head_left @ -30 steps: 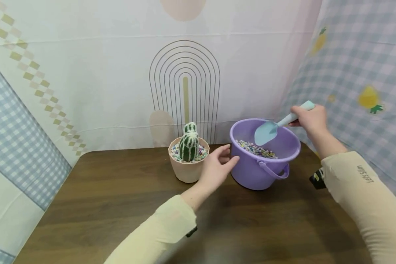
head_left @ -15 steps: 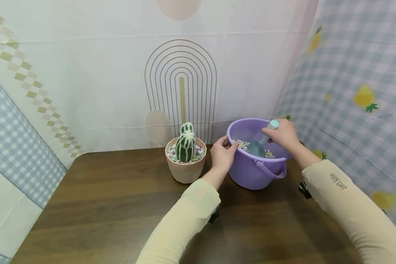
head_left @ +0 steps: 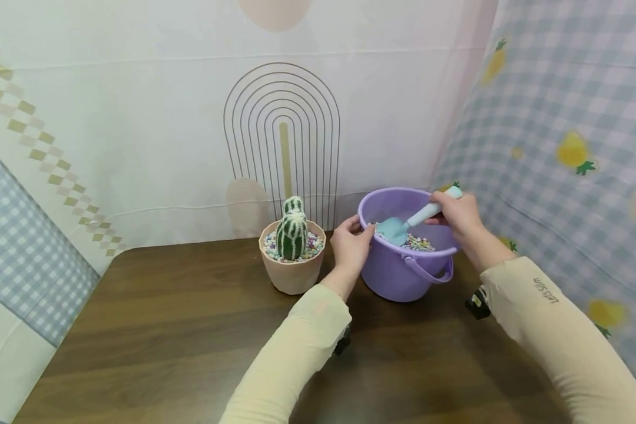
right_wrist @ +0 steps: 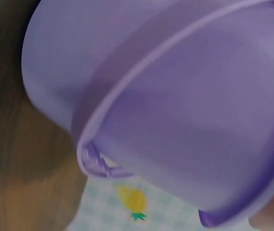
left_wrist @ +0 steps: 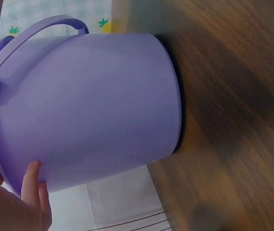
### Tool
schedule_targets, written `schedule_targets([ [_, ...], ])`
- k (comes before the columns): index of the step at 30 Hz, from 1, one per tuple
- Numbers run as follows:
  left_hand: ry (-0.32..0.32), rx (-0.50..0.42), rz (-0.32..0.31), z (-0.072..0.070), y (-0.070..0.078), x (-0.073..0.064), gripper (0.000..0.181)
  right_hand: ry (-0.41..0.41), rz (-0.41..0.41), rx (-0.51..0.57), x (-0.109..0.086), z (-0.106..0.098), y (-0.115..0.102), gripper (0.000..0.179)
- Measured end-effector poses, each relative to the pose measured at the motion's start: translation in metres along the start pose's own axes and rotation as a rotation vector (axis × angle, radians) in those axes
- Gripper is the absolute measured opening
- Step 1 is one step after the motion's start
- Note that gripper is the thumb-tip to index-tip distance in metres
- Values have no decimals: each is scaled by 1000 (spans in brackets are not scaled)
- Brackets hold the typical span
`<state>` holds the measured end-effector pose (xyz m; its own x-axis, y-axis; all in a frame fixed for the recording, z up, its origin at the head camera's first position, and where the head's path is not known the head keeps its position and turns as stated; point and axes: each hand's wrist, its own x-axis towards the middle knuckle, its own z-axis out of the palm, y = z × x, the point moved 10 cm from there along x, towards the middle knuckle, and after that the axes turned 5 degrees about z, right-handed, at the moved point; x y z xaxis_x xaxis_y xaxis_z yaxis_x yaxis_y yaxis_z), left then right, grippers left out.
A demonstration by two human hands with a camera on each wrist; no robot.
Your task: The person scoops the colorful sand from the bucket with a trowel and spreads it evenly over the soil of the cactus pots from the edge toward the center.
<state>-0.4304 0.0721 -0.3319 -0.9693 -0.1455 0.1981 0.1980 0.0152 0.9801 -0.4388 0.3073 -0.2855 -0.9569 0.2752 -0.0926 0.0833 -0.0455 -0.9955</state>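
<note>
A purple bucket [head_left: 394, 277] stands on the table and holds small multicoloured beads [head_left: 420, 244]. My left hand [head_left: 351, 248] grips its left rim, thumb on the near side; in the left wrist view the fingers [left_wrist: 31, 185] lie against the bucket's wall. In my right hand [head_left: 458, 215] is the handle of a light blue toy shovel [head_left: 394, 231]. The blade is inside the bucket at the beads, near the left wall, and the handle slants up to the right. The right wrist view shows mostly the bucket [right_wrist: 185, 110]; the shovel is out of sight there.
Left of the bucket, close to my left hand, is a peach pot [head_left: 291, 277] with a knitted cactus [head_left: 292, 234] in coloured beads. A printed cloth [head_left: 164, 135] hangs behind the wooden table [head_left: 191, 330], and a checked cloth [head_left: 540, 118] hangs at the right.
My left hand has moved right from beside the bucket and taken hold of its rim. My right hand has lowered the shovel into the beads, then tilted its handle back to the right.
</note>
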Motion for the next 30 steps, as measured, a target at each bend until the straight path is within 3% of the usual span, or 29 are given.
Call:
schedule_targets([
  [5, -1, -8, -18, 2, -3, 2, 39, 83, 102, 129, 3, -5, 14, 16],
  [12, -2, -26, -29, 0, -5, 3, 39, 135, 132, 313, 10, -11, 20, 15],
  [30, -8, -57, -66, 0, -8, 0, 40, 153, 210, 503, 10, -40, 16, 6],
])
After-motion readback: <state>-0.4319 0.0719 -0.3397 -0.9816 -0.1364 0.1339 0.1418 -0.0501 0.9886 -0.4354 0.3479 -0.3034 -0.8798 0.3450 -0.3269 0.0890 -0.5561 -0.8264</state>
